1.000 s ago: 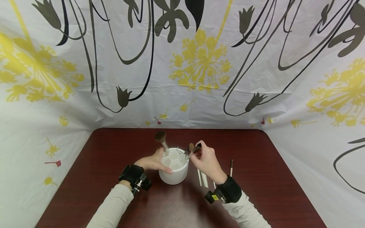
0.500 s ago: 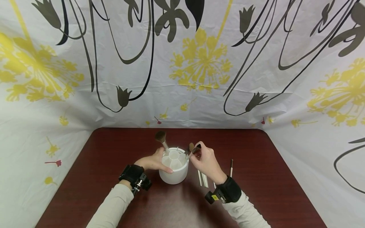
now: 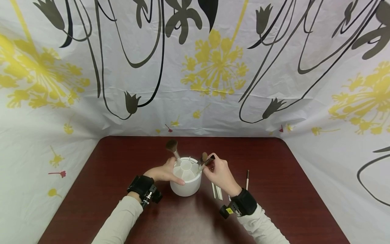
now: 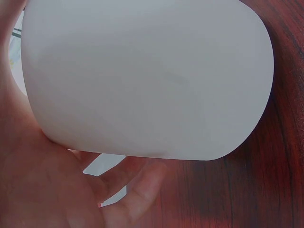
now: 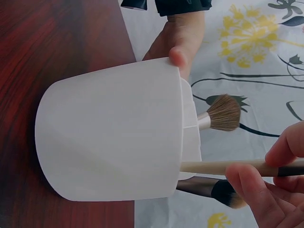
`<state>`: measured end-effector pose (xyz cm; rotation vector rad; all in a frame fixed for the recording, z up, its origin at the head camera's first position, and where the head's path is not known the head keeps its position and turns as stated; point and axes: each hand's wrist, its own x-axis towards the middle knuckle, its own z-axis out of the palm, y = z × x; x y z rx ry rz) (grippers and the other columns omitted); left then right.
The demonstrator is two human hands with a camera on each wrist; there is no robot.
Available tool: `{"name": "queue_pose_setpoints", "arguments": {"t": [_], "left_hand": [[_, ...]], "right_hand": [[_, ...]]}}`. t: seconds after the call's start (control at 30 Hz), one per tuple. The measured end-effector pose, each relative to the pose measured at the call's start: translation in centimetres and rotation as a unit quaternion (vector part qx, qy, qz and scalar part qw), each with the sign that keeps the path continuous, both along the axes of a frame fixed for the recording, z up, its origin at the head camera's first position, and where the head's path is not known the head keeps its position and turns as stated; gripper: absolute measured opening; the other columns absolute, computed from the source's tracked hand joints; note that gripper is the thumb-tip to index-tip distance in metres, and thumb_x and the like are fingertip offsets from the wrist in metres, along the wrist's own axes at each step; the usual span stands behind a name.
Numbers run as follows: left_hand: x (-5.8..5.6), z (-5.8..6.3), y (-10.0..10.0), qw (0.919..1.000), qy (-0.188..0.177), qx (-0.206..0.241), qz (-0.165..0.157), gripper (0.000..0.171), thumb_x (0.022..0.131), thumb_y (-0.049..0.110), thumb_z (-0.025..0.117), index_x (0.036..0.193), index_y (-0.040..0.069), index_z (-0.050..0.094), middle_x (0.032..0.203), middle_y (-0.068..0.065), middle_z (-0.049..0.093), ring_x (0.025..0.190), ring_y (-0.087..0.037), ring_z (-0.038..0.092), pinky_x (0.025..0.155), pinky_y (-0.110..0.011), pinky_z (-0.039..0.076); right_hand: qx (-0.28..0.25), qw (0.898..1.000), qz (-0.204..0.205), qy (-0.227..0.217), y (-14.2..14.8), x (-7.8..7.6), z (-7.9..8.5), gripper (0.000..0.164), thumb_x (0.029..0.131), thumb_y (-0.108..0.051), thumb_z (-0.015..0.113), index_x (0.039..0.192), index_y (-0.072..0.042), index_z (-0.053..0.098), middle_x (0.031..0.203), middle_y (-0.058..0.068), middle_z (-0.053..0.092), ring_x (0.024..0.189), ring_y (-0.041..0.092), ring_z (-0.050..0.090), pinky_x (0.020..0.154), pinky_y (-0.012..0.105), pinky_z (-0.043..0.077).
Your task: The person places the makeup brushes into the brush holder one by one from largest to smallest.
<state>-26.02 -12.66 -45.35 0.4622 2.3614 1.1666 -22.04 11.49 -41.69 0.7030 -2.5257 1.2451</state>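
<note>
Brush | right fingers pinch | axis tilted | handle down-left toward holder

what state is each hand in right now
Left hand: closed around the side of the white brush holder.
Right hand: closed, pinching a pale-handled brush.

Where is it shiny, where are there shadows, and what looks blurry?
Head view: pale glare on the table in front of the white holder, soft dark shadow near the right hand; left wrist view: dim, with the left hand looking a bit soft; right wrist view: turned sideways, but the pinched brush looks fairly clear.
</note>
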Motion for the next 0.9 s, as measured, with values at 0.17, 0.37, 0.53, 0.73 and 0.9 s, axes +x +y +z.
{"name": "queue_pose_setpoints", "arguments": {"t": [0.17,0.37,0.53,0.73,0.9], "left_hand": [[-0.05,0.06,-0.03,1.0000,0.000,-0.006,0.001,0.111,0.058,0.042,0.081,0.137,-0.002,0.016,0.138,-0.022,0.022,0.129,-0.032,0.023,0.102,-0.047,0.026],[-0.15,0.06,-0.06,0.9999,-0.002,-0.014,-0.003,0.112,0.059,0.043,0.080,0.138,-0.002,0.014,0.140,-0.021,0.021,0.130,-0.031,0.021,0.102,-0.047,0.026],[-0.19,-0.01,-0.10,0.9999,-0.002,-0.013,-0.003,0.113,0.060,0.043,0.080,0.139,-0.002,0.013,0.140,-0.021,0.020,0.130,-0.031,0.021,0.102,-0.047,0.026],[-0.16,-0.03,-0.07,0.9999,-0.005,-0.010,-0.002,0.113,0.060,0.043,0.080,0.139,-0.001,0.012,0.140,-0.021,0.019,0.130,-0.031,0.021,0.102,-0.047,0.025],[-0.22,-0.17,-0.02,0.9999,-0.006,-0.013,-0.002,0.113,0.060,0.043,0.080,0.139,-0.001,0.012,0.140,-0.021,0.019,0.129,-0.031,0.022,0.102,-0.047,0.025]], "right_hand": [[0.005,1.000,0.002,0.009,-0.07,-0.16,-0.44,0.013,0.081,-0.003,0.060,0.091,-0.009,0.053,0.080,0.000,0.061,0.069,0.009,0.058,0.059,0.021,0.047],[0.004,1.000,0.000,0.006,-0.12,-0.20,-0.72,0.015,0.079,-0.003,0.061,0.092,-0.007,0.054,0.081,0.000,0.062,0.070,0.008,0.059,0.058,0.021,0.048],[0.013,1.000,0.000,-0.006,-0.17,-0.23,-0.79,0.017,0.079,-0.002,0.062,0.094,-0.003,0.054,0.083,0.003,0.062,0.070,0.010,0.060,0.059,0.020,0.048],[0.021,1.000,0.004,-0.013,-0.21,-0.23,-0.92,0.019,0.078,-0.002,0.062,0.095,-0.002,0.054,0.084,0.005,0.062,0.071,0.012,0.060,0.060,0.022,0.049],[0.022,1.000,0.000,-0.008,-0.23,-0.23,-1.01,0.018,0.078,-0.002,0.062,0.095,-0.004,0.055,0.084,0.005,0.063,0.070,0.012,0.060,0.060,0.024,0.050]]}}
